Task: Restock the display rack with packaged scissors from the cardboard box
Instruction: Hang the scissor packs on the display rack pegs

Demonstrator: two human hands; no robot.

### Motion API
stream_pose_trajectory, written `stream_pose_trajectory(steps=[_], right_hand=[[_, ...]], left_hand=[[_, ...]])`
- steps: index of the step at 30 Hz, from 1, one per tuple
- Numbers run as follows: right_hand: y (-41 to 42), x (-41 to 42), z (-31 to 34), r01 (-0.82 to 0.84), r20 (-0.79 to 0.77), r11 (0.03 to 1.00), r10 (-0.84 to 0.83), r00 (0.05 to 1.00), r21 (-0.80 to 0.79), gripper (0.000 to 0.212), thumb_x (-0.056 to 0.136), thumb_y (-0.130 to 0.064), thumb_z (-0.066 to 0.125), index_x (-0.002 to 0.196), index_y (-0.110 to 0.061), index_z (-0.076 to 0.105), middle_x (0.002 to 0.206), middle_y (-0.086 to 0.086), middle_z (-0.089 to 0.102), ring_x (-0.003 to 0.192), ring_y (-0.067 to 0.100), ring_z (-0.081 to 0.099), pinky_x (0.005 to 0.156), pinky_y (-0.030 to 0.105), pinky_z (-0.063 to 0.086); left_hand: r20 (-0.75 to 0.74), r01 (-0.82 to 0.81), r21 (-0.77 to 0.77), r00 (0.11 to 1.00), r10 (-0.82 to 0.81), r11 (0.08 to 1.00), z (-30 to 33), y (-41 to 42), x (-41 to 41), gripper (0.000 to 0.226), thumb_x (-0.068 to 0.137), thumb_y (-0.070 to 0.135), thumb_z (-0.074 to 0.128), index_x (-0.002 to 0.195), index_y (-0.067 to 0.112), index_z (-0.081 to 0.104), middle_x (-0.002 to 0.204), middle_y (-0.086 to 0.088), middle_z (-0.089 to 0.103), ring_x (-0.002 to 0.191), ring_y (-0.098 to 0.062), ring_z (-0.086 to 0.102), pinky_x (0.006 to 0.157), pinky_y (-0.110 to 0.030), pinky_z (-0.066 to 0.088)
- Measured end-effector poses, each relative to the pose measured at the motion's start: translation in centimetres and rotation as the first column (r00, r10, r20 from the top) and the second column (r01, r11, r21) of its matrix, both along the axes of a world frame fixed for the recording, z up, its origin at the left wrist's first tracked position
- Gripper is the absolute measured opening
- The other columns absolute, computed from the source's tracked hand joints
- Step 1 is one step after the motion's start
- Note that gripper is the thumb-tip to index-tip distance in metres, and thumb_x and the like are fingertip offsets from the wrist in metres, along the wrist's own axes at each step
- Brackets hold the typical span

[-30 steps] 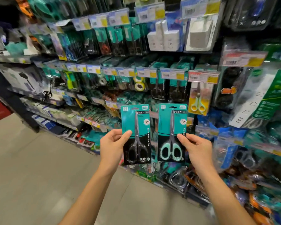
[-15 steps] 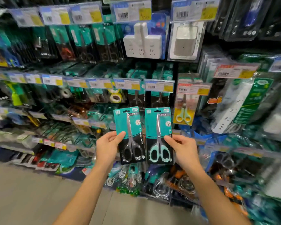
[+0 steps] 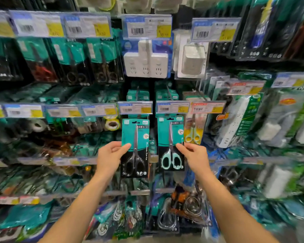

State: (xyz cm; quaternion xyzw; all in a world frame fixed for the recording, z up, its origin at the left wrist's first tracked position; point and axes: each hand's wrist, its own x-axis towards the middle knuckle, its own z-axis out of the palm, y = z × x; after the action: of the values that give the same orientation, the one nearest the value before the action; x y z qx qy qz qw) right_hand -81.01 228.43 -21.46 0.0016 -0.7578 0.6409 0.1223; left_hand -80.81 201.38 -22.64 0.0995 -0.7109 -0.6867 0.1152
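Note:
My left hand (image 3: 111,156) grips a teal card pack of black-handled scissors (image 3: 135,148) by its left edge. My right hand (image 3: 194,155) grips a teal pack of mint-handled scissors (image 3: 171,143) by its right edge. Both packs are upright, side by side, directly under two price tags (image 3: 135,107) (image 3: 172,107) of the display rack, where matching teal packs (image 3: 138,95) hang on pegs behind. The cardboard box is not in view.
The rack fills the view: white socket adapters (image 3: 145,62) above, small yellow scissors (image 3: 192,135) right of my packs, tape rolls (image 3: 111,124) to the left, power strips (image 3: 235,120) at right, more hanging packs (image 3: 165,216) below.
The view has come closer to the rack and shifted right. Both hands have raised the two packs until their tops sit just under the middle row's price tags.

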Motion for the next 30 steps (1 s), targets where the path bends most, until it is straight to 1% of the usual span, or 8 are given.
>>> stream_pose_trajectory(steps=[4, 8, 10, 12, 17, 21, 26, 30], right_hand=[[-0.8, -0.2, -0.1, 0.024, -0.031, 0.999, -0.023, 0.999, 0.023, 0.020, 0.089, -0.020, 0.071, 0.069, -0.018, 0.075, 0.068, 0.001, 0.073, 0.065, 0.006, 0.062, 0.061, 0.019, 0.047], [-1.2, -0.5, 0.1, 0.014, -0.045, 1.000, -0.014, 0.999, 0.009, 0.027, 0.089, -0.022, 0.070, 0.067, -0.037, 0.076, 0.073, -0.013, 0.075, 0.070, -0.002, 0.068, 0.063, 0.015, 0.052], [-1.3, -0.8, 0.2, -0.010, -0.047, 1.000, 0.012, 0.999, 0.029, 0.018, 0.090, -0.022, 0.069, 0.076, -0.030, 0.077, 0.077, -0.007, 0.076, 0.074, 0.006, 0.071, 0.063, 0.021, 0.055], [-1.3, -1.2, 0.4, -0.031, -0.050, 0.999, 0.031, 0.998, 0.015, 0.013, 0.090, -0.021, 0.069, 0.082, -0.024, 0.078, 0.080, -0.004, 0.077, 0.076, 0.009, 0.072, 0.062, 0.021, 0.055], [-1.3, -2.5, 0.4, -0.018, -0.007, 0.997, 0.018, 1.000, -0.070, 0.008, 0.089, -0.021, 0.070, 0.086, -0.022, 0.078, 0.081, -0.004, 0.077, 0.075, 0.010, 0.074, 0.060, 0.022, 0.056], [-1.3, -3.7, 0.5, 0.011, -0.028, 0.995, -0.014, 1.000, -0.095, 0.008, 0.087, -0.019, 0.072, 0.091, -0.016, 0.078, 0.079, -0.006, 0.077, 0.075, 0.007, 0.072, 0.060, 0.016, 0.053], [-1.7, -4.5, 1.0, -0.049, -0.100, 0.994, 0.039, 0.994, -0.101, 0.009, 0.088, -0.017, 0.070, 0.085, -0.022, 0.077, 0.079, -0.008, 0.077, 0.072, 0.001, 0.070, 0.059, 0.012, 0.050], [-1.0, -5.0, 0.4, -0.048, -0.117, 0.995, 0.037, 0.992, -0.093, 0.011, 0.089, -0.023, 0.070, 0.084, -0.024, 0.079, 0.082, -0.002, 0.077, 0.075, 0.007, 0.070, 0.062, 0.022, 0.055]], left_hand=[[-0.015, 0.065, -0.011, 0.998, -0.065, 0.998, -0.4, -0.3, -1.3, 0.007, 0.080, 0.020, 0.081, 0.084, 0.017, 0.076, 0.080, 0.001, 0.079, 0.079, -0.016, 0.073, 0.079, -0.032, 0.057], [0.003, 0.100, -0.006, 0.995, -0.100, 0.995, -0.6, -0.6, -2.5, 0.019, 0.076, 0.027, 0.083, 0.089, 0.015, 0.076, 0.084, -0.001, 0.079, 0.087, -0.023, 0.075, 0.087, -0.038, 0.058], [0.005, 0.108, -0.016, 0.994, -0.108, 0.994, -0.5, -0.7, -2.9, 0.022, 0.075, 0.030, 0.084, 0.091, 0.016, 0.076, 0.085, 0.000, 0.079, 0.089, -0.023, 0.075, 0.088, -0.040, 0.058], [-0.006, 0.123, -0.034, 0.992, -0.123, 0.992, -0.4, -0.8, -3.1, 0.022, 0.076, 0.032, 0.083, 0.092, 0.019, 0.076, 0.087, 0.002, 0.079, 0.088, -0.019, 0.075, 0.088, -0.040, 0.058], [-0.032, 0.122, -0.056, 0.992, -0.124, 0.991, 0.1, -0.5, -3.4, 0.015, 0.081, 0.027, 0.080, 0.094, 0.021, 0.075, 0.089, 0.004, 0.079, 0.088, -0.016, 0.075, 0.088, -0.041, 0.058], [-0.044, 0.101, -0.073, 0.994, -0.104, 0.992, 0.5, -0.7, -3.7, 0.009, 0.080, 0.027, 0.080, 0.087, 0.025, 0.075, 0.087, 0.005, 0.079, 0.087, -0.014, 0.075, 0.086, -0.038, 0.058], [-0.055, 0.091, -0.058, 0.994, -0.094, 0.994, 1.0, -1.4, -4.1, 0.006, 0.080, 0.030, 0.080, 0.086, 0.029, 0.076, 0.089, 0.006, 0.079, 0.086, -0.012, 0.075, 0.084, -0.035, 0.057], [-0.019, 0.114, 0.026, 0.993, -0.113, 0.993, 0.7, -1.4, -3.9, 0.016, 0.080, 0.031, 0.078, 0.094, 0.022, 0.076, 0.093, 0.000, 0.079, 0.091, -0.017, 0.075, 0.086, -0.037, 0.055]])
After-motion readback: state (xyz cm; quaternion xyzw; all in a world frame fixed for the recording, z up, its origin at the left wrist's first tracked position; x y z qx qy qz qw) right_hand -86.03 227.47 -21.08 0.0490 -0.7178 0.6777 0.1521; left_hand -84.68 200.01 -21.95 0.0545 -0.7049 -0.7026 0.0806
